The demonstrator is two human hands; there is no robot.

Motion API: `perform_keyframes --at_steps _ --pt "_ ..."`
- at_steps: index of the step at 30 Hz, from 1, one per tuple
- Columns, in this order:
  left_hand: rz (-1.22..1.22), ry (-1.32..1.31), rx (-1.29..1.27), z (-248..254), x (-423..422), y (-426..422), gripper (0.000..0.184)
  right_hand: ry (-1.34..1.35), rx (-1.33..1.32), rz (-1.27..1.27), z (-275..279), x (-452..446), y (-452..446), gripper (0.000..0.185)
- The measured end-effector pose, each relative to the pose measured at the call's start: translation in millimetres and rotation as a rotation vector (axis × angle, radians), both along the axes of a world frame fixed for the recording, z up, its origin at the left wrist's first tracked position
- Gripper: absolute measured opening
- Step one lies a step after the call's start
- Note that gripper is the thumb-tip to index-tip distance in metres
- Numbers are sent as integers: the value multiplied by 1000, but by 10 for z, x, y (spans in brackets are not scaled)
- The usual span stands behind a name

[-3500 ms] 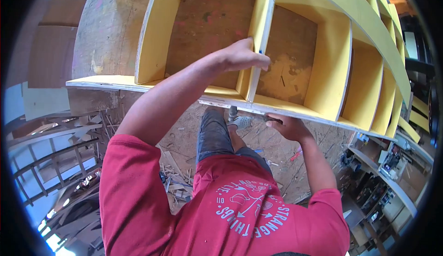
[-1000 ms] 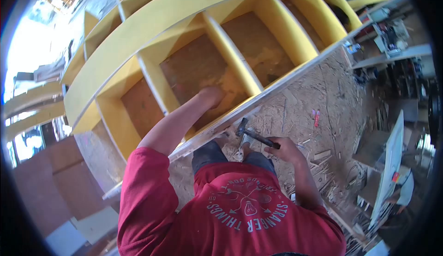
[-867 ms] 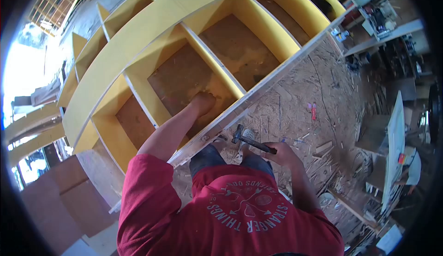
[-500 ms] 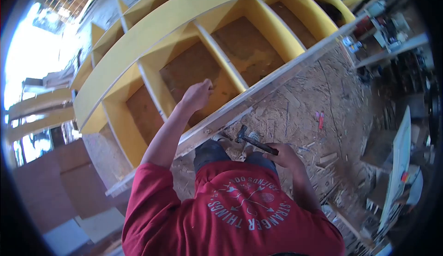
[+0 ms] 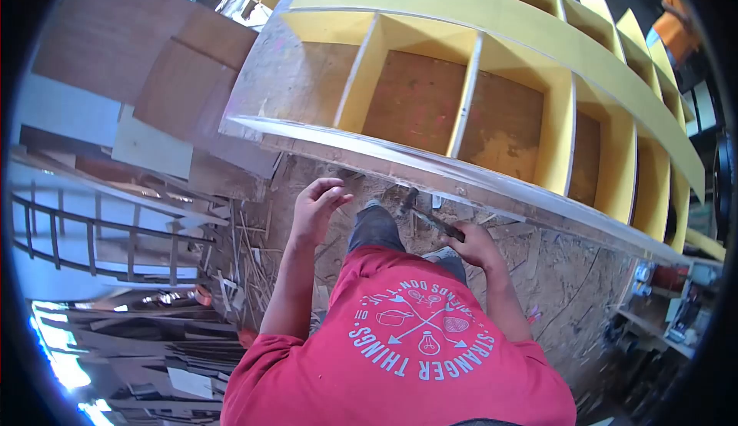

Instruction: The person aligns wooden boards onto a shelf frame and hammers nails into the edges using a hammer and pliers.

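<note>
While the right hand (image 5: pixel 477 247) grasps the claw hammer (image 5: pixel 433 221) near the end of its dark handle, the left hand (image 5: pixel 317 207) hangs free of the yellow frame with its fingers loosely curled toward the thumb; whether it pinches something small, I cannot tell. The hammer slants forward and leftward from the right fist, its metal head low in front of the person, just short of the near edge of the yellow compartmented wooden frame (image 5: pixel 465 99). That frame spans the upper right, its upright dividers standing between the near edge and a curved yellow panel (image 5: pixel 500 13), with brown plywood (image 5: pixel 419 99) showing at the bottom of the compartments. Below lies a floor (image 5: pixel 530 268) strewn with wood scraps. Brown sheets (image 5: pixel 104 38) lie to the left, above a dark slatted frame (image 5: pixel 94 245).
</note>
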State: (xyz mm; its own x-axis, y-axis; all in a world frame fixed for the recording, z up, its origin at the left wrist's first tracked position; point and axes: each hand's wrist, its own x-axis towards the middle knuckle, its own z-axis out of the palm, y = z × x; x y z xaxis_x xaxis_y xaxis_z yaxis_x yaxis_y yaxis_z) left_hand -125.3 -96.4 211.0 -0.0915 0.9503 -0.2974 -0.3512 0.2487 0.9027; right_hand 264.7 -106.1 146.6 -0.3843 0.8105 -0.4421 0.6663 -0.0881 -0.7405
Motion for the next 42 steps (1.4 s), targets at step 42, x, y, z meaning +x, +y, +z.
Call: perform_keyframes --at_steps 42 --pt "-691 295 -117 -880 -1315 1698 29 -160 -127 -314 719 -2492 4 38"
